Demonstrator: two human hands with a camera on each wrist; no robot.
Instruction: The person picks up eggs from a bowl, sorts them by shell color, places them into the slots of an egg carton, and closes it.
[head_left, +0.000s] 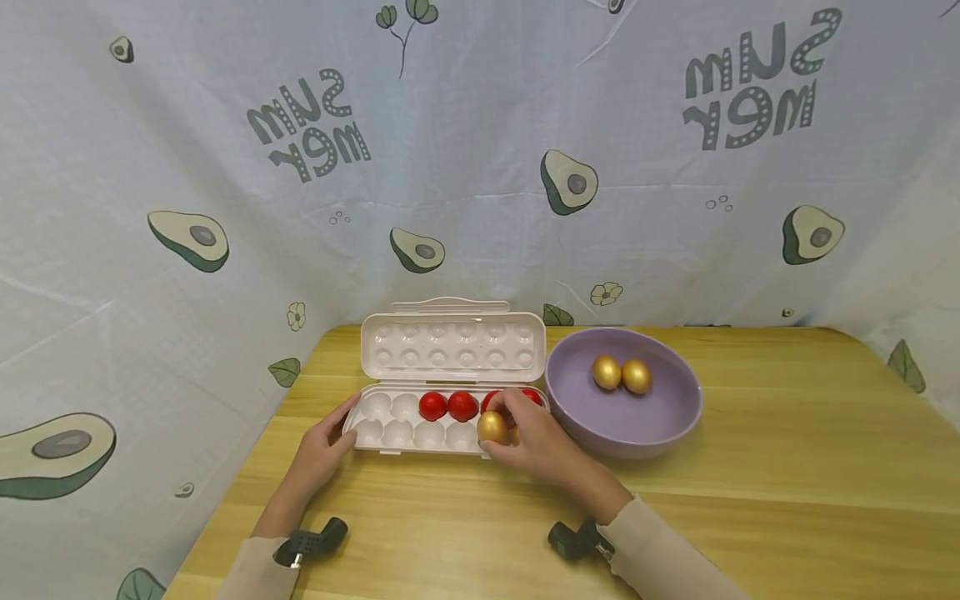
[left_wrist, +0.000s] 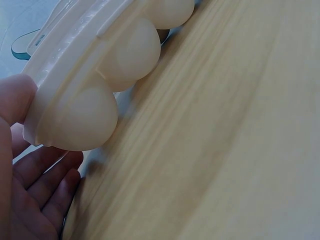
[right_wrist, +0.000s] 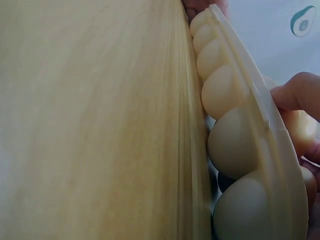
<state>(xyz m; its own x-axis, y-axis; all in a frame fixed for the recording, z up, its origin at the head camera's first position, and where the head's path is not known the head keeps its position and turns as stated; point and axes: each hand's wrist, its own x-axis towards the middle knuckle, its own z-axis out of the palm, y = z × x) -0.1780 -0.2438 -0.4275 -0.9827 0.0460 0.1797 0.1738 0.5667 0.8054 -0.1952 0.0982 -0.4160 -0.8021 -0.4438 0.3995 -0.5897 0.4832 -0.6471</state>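
A white plastic egg box [head_left: 431, 442] lies with its hinged lid [head_left: 453, 375] folded back. My left hand [head_left: 324, 450] grips its left end; in the left wrist view the thumb [left_wrist: 17, 97] touches the rim and the other fingers lie below. At the front row, right of the middle, my right hand [head_left: 536, 437] holds a gold egg [head_left: 492, 427] between thumb and fingers, low over a cup. Several red eggs [head_left: 462, 406] fill cups of the back row. Another gold egg [head_left: 515, 436] shows partly under the right hand. In the right wrist view the held egg [right_wrist: 300, 125] is half hidden.
A purple bowl [head_left: 622, 429] with two gold eggs [head_left: 622, 374] stands just right of the egg box. Both are on a wooden table [head_left: 787, 450]. A printed cloth [head_left: 480, 183] hangs behind the table and down its left side.
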